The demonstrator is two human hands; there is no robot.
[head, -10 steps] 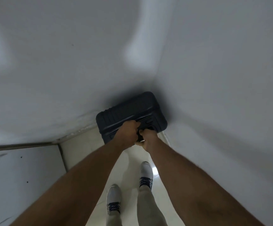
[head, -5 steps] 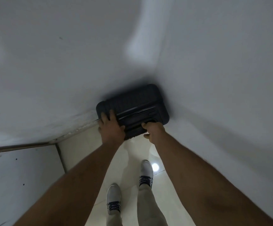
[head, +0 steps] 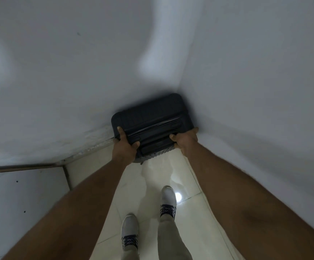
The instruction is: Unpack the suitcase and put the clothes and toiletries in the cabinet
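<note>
Suitcase (head: 150,117): black, ribbed shell, closed, in the corner of the walls.
Walls (head: 58,72): plain white, shadowed grey.
Floor (head: 148,194): glossy cream tiles with thin grout lines and one bright light reflection.
Shoes (head: 168,199): white, dark patterned laces.
Trousers (head: 171,239): beige.
</note>
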